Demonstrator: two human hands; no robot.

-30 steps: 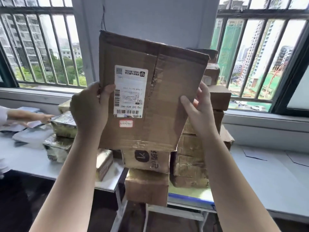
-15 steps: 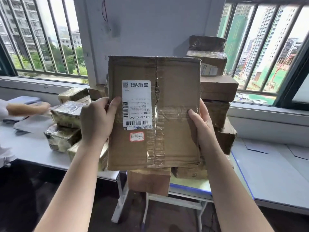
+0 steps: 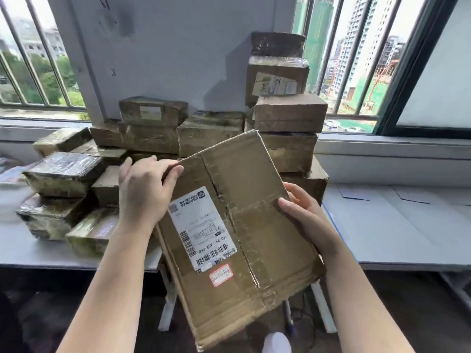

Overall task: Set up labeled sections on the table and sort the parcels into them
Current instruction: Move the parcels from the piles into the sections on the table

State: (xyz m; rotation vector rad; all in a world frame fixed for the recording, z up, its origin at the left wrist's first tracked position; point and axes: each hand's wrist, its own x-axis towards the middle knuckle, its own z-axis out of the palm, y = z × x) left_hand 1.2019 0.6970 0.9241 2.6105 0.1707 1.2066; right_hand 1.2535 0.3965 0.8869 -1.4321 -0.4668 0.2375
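Observation:
I hold a flat brown cardboard parcel [image 3: 254, 225] in front of me, tilted with its far corner up. A white shipping label [image 3: 201, 228] and a small red-edged sticker [image 3: 221, 275] face me. My left hand [image 3: 142, 192] grips the parcel's upper left edge, fingers curled over it. On the right edge, my right hand [image 3: 303, 215] holds the box with its thumb on top. Behind the parcel a pile of taped parcels [image 3: 153, 131] covers the white table [image 3: 30, 248].
A tall stack of boxes [image 3: 288, 118] rises by the wall between two barred windows. To the right stands a second white table [image 3: 397, 230] with paper sheets [image 3: 356, 193] lying on it. A dark floor and table legs [image 3: 168, 309] lie below.
The parcel has come down from near eye level and tilted flatter, rotated counterclockwise. My view has dropped toward the tables. The other person's arm at the left is out of view.

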